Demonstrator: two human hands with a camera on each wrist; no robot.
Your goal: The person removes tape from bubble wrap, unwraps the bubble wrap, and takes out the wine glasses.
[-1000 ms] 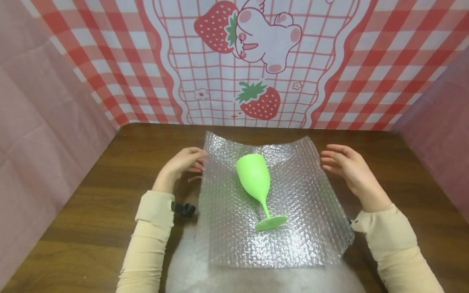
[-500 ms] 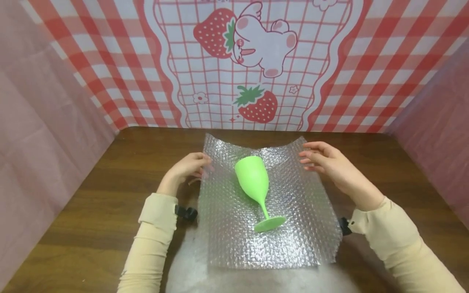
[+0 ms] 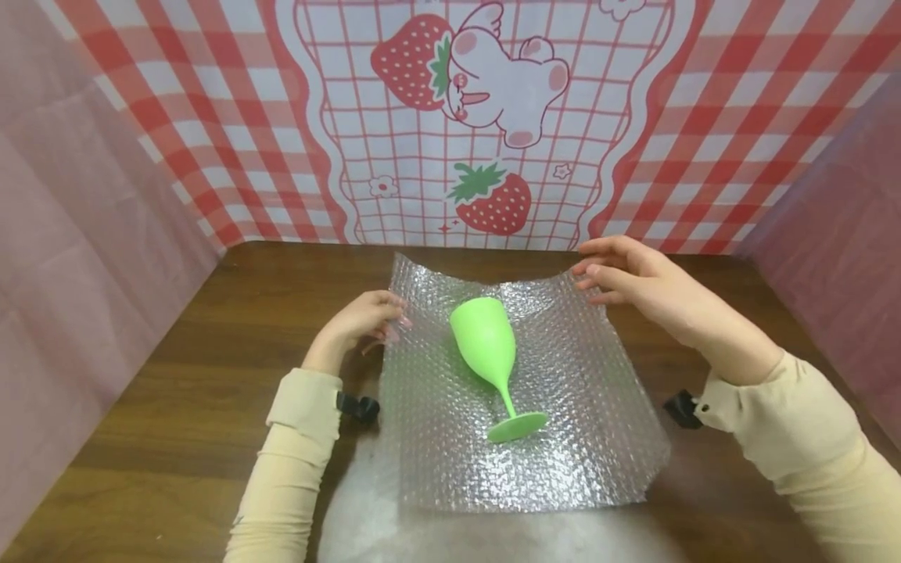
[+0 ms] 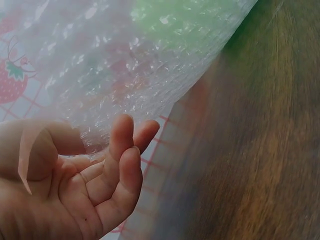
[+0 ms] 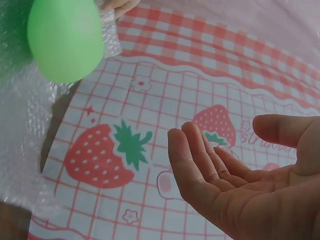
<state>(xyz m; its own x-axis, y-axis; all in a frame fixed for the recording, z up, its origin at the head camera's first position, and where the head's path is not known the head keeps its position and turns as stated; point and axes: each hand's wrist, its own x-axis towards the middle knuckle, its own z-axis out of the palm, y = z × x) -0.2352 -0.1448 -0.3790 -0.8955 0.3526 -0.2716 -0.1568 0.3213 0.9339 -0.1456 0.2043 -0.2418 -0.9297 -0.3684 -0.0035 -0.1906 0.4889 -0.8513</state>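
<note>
A lime-green goblet (image 3: 486, 344) lies on its side on a sheet of clear bubble wrap (image 3: 563, 375), its cup towards the back and its foot towards the front. At the sheet's left edge, the left hand (image 3: 359, 319) pinches the wrap; in the left wrist view that hand (image 4: 95, 180) has thumb and fingers at the film's edge. The right hand (image 3: 655, 285) hovers by the back right corner, fingers apart. In the right wrist view, the right hand (image 5: 240, 175) is empty, palm visible, away from the wrap (image 5: 25, 150) and the goblet (image 5: 65, 40).
The sheet covers the middle of a brown wooden table (image 3: 176, 391). A red-and-white checked cloth with strawberries (image 3: 493, 203) hangs along the back, and pink cloth (image 3: 70, 234) hangs at the sides. Black wrist cameras (image 3: 359, 408) sit at both cuffs.
The right hand came in from the right to the sheet's right edge, then rose slightly towards the back. The left hand moved slightly right over the wrap's edge. The goblet stayed on the sheet.
</note>
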